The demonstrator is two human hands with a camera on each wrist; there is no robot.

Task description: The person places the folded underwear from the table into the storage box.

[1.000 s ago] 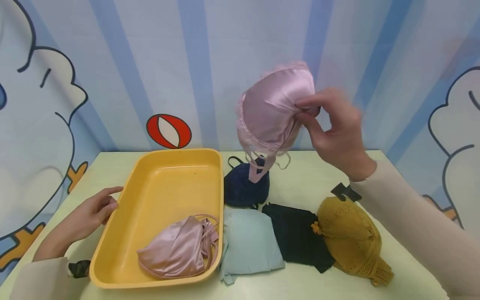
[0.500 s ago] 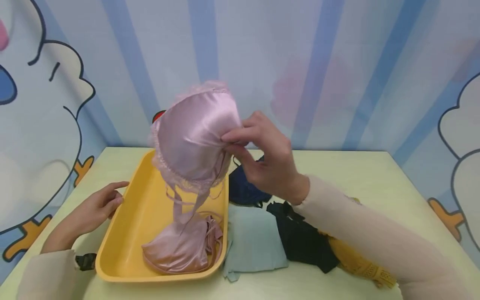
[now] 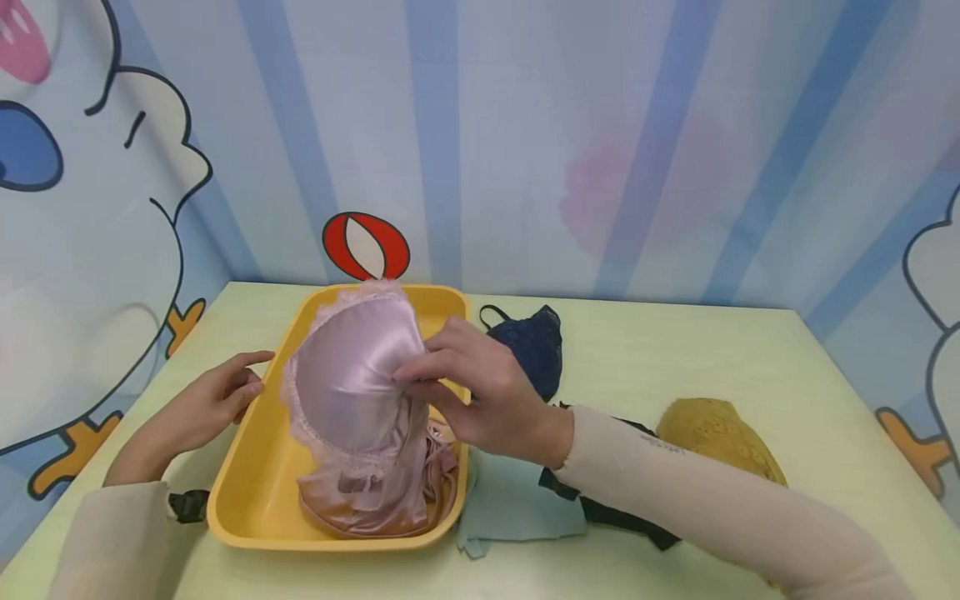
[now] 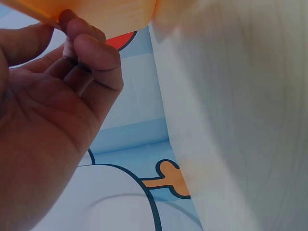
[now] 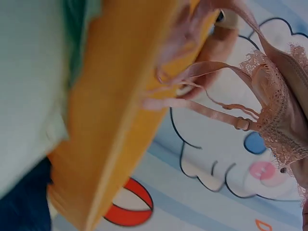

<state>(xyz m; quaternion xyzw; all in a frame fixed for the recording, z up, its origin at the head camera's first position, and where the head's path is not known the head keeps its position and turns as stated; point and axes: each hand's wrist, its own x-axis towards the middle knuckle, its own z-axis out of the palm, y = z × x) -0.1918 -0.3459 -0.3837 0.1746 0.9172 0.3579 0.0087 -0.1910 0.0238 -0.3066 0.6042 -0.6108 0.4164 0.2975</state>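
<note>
In the head view my right hand (image 3: 487,392) pinches a pale pink satin bra (image 3: 352,358) at one side between thumb and fingers. The bra hangs over the yellow tray (image 3: 255,467), its lace-edged cups folded together. Beneath it in the tray lies a second pink satin garment (image 3: 375,510) with thin straps, partly covered from view. Lace trim and dangling straps of the held bra (image 5: 276,115) show in the right wrist view. My left hand (image 3: 210,404) holds the tray's left rim; the left wrist view shows its curled fingers (image 4: 101,53) at the rim.
Right of the tray are a navy lace bra (image 3: 536,346), a folded light green cloth garment (image 3: 517,500), a black garment (image 3: 626,517) and a mustard bra (image 3: 716,433), partly behind the right sleeve (image 3: 675,475). A striped cartoon backdrop (image 3: 510,167) stands behind the table.
My right hand has carried the pale pink bra leftward from above the navy bra, then lowered it into the tray's area. The left hand stays at the tray's rim.
</note>
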